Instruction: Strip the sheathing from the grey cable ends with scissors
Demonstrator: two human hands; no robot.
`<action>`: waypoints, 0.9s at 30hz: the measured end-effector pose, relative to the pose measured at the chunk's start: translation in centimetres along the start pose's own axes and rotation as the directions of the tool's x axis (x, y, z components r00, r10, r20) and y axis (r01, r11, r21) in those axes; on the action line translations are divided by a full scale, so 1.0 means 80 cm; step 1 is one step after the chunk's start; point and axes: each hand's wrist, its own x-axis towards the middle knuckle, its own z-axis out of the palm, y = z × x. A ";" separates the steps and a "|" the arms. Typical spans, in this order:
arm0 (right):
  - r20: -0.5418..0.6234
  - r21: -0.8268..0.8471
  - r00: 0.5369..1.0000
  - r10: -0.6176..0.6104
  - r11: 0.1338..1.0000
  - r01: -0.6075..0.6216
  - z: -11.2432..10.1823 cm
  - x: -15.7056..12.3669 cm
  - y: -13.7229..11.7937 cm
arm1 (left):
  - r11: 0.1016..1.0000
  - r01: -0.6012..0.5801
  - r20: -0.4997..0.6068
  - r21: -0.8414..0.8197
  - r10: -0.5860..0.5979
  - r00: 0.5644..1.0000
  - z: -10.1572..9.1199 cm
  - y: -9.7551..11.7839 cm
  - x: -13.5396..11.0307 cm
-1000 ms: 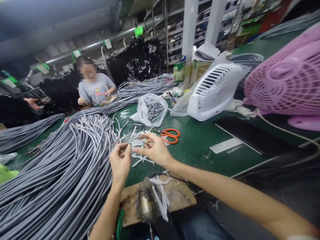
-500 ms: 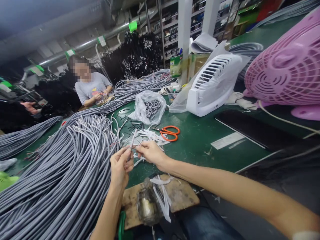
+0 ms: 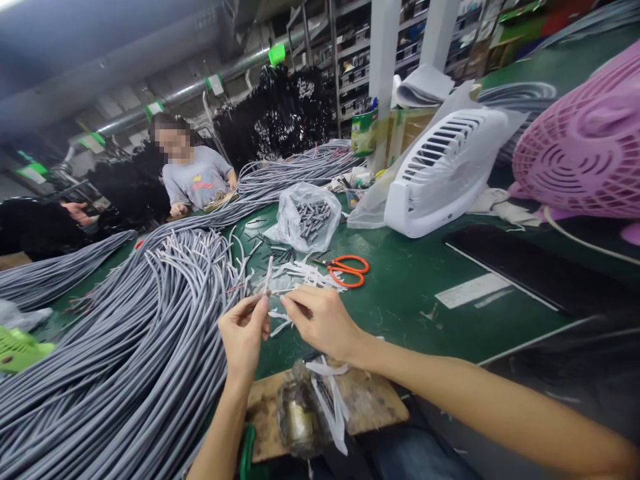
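My left hand (image 3: 245, 333) is closed, thumb against fingers, around the end of a grey cable (image 3: 269, 277) whose pale stripped tip points up. Just to the right, my right hand (image 3: 320, 317) pinches near the cable's side; what sits between its fingertips is too small to make out. White strips of scrap (image 3: 305, 273) lie on the green table behind the fingers. Orange-handled scissors (image 3: 349, 270) rest beyond my right hand. Close to my left arm spreads a big bundle of grey cables (image 3: 150, 320) with pale ends.
A clear plastic bag of short grey pieces (image 3: 313, 220) stands behind the scissors. To the right are a white fan (image 3: 440, 173), a pink fan (image 3: 585, 140) and a black mat (image 3: 515, 267). A metal device on a wooden board (image 3: 300, 413) sits below my hands. A co-worker (image 3: 200, 177) sits across the table.
My right hand has drawn slightly right, away from the cable end, while my left hand keeps hold of it. Across the table, the co-worker's hands have moved apart. The view has shifted a little.
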 end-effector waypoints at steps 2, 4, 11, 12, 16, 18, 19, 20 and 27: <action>-0.005 -0.011 1.000 -0.002 1.000 0.002 0.001 0.001 0.002 | 0.999 -0.026 -0.002 0.035 0.026 1.000 0.000 -0.001 -0.001; -0.008 -0.014 1.000 0.013 1.000 -0.013 0.001 0.002 0.004 | 0.998 -0.037 0.005 0.048 0.037 0.999 0.000 0.000 -0.003; -0.035 0.033 0.999 0.023 0.999 -0.022 0.003 0.002 0.000 | 0.994 -0.016 0.054 0.110 0.011 0.998 0.006 0.004 -0.006; -0.031 0.051 0.999 0.033 0.998 -0.031 0.004 0.004 0.000 | 0.992 -0.008 0.071 0.127 -0.002 0.997 0.006 0.004 -0.007; 0.021 0.143 0.970 0.244 0.959 -0.244 0.004 0.017 0.014 | 0.987 -0.051 0.213 0.150 0.018 0.977 -0.001 0.007 -0.012; 0.007 0.167 0.927 0.374 0.914 -0.370 0.002 0.025 0.026 | 0.989 -0.093 0.259 0.113 0.061 0.964 -0.006 0.008 -0.012; -0.012 0.169 0.917 0.399 0.905 -0.391 0.000 0.028 0.031 | 0.992 -0.090 0.260 0.090 0.064 0.963 -0.008 0.007 -0.011; -0.030 0.178 0.913 0.406 0.901 -0.395 -0.001 0.030 0.033 | 0.995 -0.069 0.243 0.069 0.050 0.969 -0.009 0.007 -0.009; 0.000 0.606 0.959 0.282 0.763 -0.224 -0.003 0.029 0.010 | 0.996 0.082 0.192 0.039 -0.088 0.978 -0.002 -0.001 0.002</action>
